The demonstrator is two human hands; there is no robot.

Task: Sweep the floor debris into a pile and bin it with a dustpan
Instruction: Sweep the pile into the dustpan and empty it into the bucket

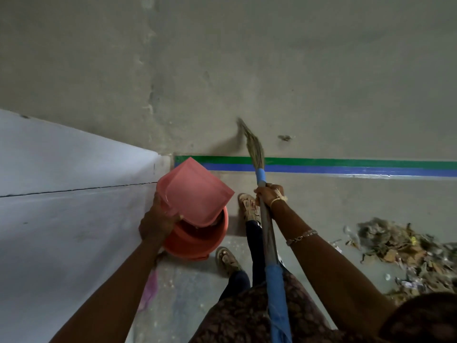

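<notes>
My left hand (pixel 155 222) grips the handle of a pink dustpan (pixel 195 191), tipped over an orange bin (pixel 195 243) that stands on the floor beside a white wall. My right hand (pixel 268 194) grips the shaft of a grass broom (pixel 254 147), whose bristle head points away from me across the tape line, its tip blurred. A pile of dry leaves and scraps (pixel 405 253) lies on the floor at the right, apart from the bin.
A white wall (pixel 61 194) fills the left side. A green and blue tape line (pixel 346 165) crosses the concrete floor ahead. My sandalled feet (pixel 249 206) stand between bin and pile. A small dark scrap (pixel 284 137) lies beyond the tape.
</notes>
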